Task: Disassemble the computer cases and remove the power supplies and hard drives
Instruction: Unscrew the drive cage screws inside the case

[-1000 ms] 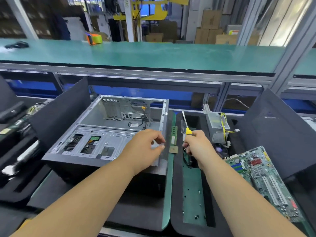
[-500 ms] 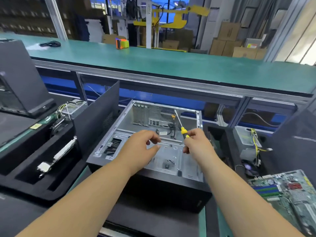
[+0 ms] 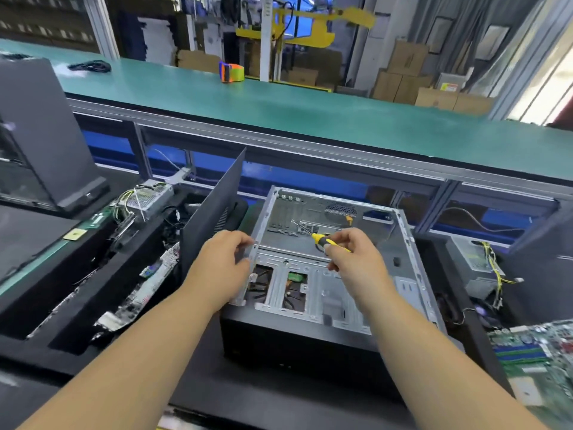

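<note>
1. The grey steel computer case with a black front panel (image 3: 325, 274) lies on its side, open face up, on the black foam mat (image 3: 254, 395) near the middle of the bench. Its main bay looks stripped; only a few cables and a drive cage remain in view.
2. The left hand (image 3: 217, 268) curls its fingers round the left wall of the case, thumb on the rim, steadying it.
3. The right hand (image 3: 356, 262) pinches a yellow-and-black-handled screwdriver (image 3: 322, 239) between thumb and fingertips, with the shaft pointing far-left over the open bay (the tip is blurred, so I cannot tell whether it touches metal).
4. A silver boxed power supply with yellow wiring (image 3: 474, 268) sits out of the case on the right, another (image 3: 148, 197) on the far left, and a green circuit board (image 3: 539, 352) lies at the near right.
5. Judged risks: the light pinch could let the screwdriver slip and drop into the bay; the tip could snag the remaining cables; bare fingers on the sheet-metal edge could be cut if the case shifts on the foam.
</note>
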A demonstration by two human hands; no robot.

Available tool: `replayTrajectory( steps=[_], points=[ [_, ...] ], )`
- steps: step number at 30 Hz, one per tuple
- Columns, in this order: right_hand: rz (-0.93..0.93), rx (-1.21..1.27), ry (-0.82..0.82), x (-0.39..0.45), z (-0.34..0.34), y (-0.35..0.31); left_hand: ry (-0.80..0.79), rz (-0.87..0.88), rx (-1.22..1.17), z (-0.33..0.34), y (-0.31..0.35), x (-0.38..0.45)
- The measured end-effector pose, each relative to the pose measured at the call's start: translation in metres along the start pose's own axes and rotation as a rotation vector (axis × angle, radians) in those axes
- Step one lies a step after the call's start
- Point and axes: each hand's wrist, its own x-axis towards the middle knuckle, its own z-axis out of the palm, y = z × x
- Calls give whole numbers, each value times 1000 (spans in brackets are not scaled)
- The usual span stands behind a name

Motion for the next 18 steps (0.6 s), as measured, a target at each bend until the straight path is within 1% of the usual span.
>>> replayTrajectory(
  steps=[6,13,18],
  points=[
    [-53,-33,79,-1,26,-15,-86,3,-112,-10,-21,11],
    [-51,-7,122,-6,46,-24,-213,48,-118,-6,-35,14],
    [-50,-23,127,-6,53,-26,-237,66,-89,-1,-35,15]
  ],
)
